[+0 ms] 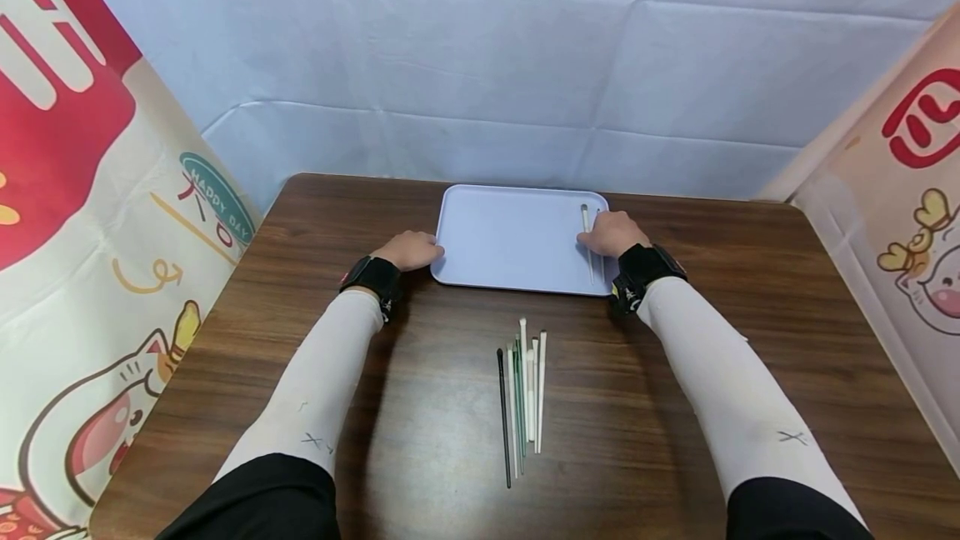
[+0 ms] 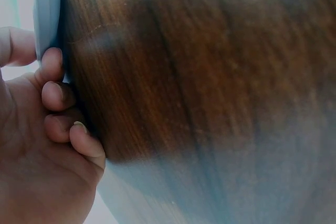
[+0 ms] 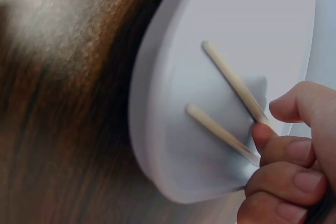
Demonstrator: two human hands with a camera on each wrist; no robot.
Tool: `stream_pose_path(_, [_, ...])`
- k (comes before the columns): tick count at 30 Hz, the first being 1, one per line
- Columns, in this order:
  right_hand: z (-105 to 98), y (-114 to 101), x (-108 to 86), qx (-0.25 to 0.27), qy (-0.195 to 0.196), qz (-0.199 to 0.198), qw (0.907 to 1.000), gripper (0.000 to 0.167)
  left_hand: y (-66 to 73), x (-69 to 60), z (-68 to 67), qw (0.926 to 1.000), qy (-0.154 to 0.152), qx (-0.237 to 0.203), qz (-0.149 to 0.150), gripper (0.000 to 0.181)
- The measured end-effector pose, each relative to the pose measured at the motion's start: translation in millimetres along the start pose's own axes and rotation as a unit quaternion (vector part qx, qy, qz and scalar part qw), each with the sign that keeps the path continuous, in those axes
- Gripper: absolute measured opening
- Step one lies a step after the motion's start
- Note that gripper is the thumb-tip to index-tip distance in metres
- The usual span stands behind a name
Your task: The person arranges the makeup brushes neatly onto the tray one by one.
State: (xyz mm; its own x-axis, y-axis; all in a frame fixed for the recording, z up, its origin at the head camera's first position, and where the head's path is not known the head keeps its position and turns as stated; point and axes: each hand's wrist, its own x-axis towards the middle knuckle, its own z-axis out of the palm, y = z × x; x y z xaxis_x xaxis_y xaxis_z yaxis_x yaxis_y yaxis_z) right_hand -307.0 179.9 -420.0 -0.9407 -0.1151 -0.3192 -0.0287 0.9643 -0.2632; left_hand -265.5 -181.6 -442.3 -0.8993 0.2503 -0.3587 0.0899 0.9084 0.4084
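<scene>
A pale tray (image 1: 510, 240) lies at the table's far side. My left hand (image 1: 411, 251) grips its left edge; in the left wrist view, the thumb and curled fingers of that hand (image 2: 47, 129) lie on either side of the tray rim (image 2: 47, 14). Two thin light brushes rest inside the tray at its right end. Over there my right hand (image 1: 615, 235) has its thumb and index finger around one brush (image 1: 587, 227). The right wrist view shows this hand (image 3: 294, 156) with curled fingers at that brush (image 3: 231, 77), beside the second brush (image 3: 218, 129).
Several slim brushes lie in a loose bundle nearer the front, among them a black one (image 1: 503, 415), green ones and a white one (image 1: 541, 390). The wooden table (image 1: 300, 440) meets a pale cloth backdrop (image 1: 480, 65) behind, with printed cloths on both sides.
</scene>
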Motion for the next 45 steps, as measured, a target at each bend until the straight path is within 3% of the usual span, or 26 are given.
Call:
stream_pose_path(13, [-6.1, 0.6, -6.1, 0.012, 0.002, 0.005, 0.9999, 0.033, -2.2, 2.9, 1.0, 1.0, -0.001, 0.002, 0.006, 0.054])
stream_pose_path(25, [-13.2, -6.6, -19.0, -0.009, 0.011, 0.011, 0.9998, 0.033, 1.1, -2.4, -0.4, 1.0, -0.004, 0.001, 0.008, 0.056])
stream_pose_path(34, [-15.3, -11.0, -32.3, -0.009, 0.01, -0.016, 0.9998, 0.042, -0.4, 1.0, -0.2, 1.0, -0.007, 0.005, 0.004, 0.057])
stream_pose_path(45, [-11.1, -19.5, -48.1, -0.027, 0.014, -0.05, 0.9983, 0.039, -0.9, 1.9, 0.1, 1.0, -0.007, 0.004, 0.0, 0.057])
